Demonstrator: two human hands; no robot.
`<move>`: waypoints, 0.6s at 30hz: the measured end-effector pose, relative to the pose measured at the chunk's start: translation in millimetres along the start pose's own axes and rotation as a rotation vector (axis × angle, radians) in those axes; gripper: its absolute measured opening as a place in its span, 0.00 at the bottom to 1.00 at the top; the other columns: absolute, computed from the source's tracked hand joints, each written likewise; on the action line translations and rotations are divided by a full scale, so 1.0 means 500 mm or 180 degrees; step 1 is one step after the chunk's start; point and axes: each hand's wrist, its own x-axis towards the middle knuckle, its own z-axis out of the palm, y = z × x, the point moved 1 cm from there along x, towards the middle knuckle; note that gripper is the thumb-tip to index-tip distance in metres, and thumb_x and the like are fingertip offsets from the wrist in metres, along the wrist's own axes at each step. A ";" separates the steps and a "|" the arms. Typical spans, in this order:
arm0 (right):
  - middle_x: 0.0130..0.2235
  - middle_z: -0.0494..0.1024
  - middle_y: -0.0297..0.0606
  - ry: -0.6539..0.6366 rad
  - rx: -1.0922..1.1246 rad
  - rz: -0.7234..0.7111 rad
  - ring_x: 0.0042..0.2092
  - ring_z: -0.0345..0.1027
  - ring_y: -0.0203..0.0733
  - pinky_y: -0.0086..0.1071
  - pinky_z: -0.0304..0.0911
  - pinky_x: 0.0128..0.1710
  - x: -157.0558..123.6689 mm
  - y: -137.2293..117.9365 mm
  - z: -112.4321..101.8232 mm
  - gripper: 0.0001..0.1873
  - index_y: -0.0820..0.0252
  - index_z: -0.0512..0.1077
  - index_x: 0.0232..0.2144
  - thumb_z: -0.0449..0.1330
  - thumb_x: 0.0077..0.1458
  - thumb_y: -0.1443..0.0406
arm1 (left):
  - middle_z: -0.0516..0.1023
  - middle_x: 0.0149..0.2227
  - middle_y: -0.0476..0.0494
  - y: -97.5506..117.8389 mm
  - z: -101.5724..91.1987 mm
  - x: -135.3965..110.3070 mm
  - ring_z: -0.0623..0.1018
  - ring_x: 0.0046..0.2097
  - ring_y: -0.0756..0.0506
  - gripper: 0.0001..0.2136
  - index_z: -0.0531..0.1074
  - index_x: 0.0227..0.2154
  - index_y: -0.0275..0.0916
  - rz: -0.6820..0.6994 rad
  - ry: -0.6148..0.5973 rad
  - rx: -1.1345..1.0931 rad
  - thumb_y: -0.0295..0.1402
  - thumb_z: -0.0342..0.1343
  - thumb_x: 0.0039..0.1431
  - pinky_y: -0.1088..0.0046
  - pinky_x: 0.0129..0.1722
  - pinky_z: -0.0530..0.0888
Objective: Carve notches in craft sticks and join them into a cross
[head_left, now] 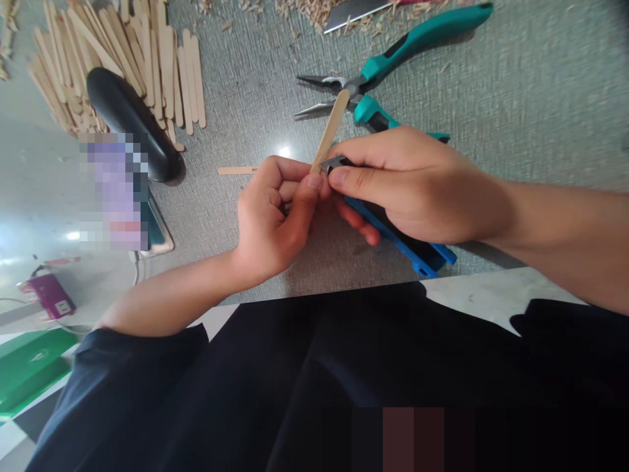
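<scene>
My left hand (275,216) is closed around the lower end of a wooden craft stick (332,126), which points up and away from me. My right hand (407,183) grips a blue and black utility knife (407,242); its metal tip (330,164) meets the stick right at my left thumb. Both hands hover just above a grey textured mat (515,111), close together near the middle of the view.
Teal-handled needle-nose pliers (393,59) lie open behind the hands. A heap of craft sticks (137,59) and a black oblong object (128,121) sit at the far left, with a short stick piece (236,170) and wood shavings (314,10) nearby. A phone (154,226) lies at the left.
</scene>
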 end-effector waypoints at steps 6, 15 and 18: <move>0.24 0.75 0.28 0.0176 -0.0349 0.0221 0.21 0.70 0.34 0.31 0.63 0.20 0.000 0.000 -0.004 0.21 0.55 0.72 0.29 0.59 0.80 0.70 | 0.83 0.26 0.58 0.005 -0.006 -0.005 0.75 0.22 0.48 0.13 0.67 0.53 0.48 -0.0247 -0.0203 -0.0073 0.47 0.63 0.82 0.63 0.24 0.66; 0.26 0.76 0.31 0.0308 -0.0911 0.0511 0.25 0.70 0.34 0.34 0.60 0.28 -0.006 -0.017 -0.014 0.18 0.56 0.72 0.30 0.59 0.77 0.71 | 0.77 0.24 0.59 0.057 -0.023 -0.013 0.76 0.23 0.49 0.07 0.63 0.48 0.47 -0.0516 -0.1351 0.1129 0.33 0.58 0.77 0.68 0.28 0.67; 0.28 0.76 0.31 0.0403 -0.0751 0.0747 0.27 0.71 0.34 0.34 0.63 0.30 -0.014 -0.032 -0.018 0.17 0.55 0.71 0.32 0.56 0.77 0.71 | 0.80 0.27 0.52 0.094 -0.036 -0.017 0.76 0.25 0.47 0.06 0.70 0.43 0.44 0.0077 -0.1879 0.2386 0.38 0.57 0.78 0.67 0.27 0.64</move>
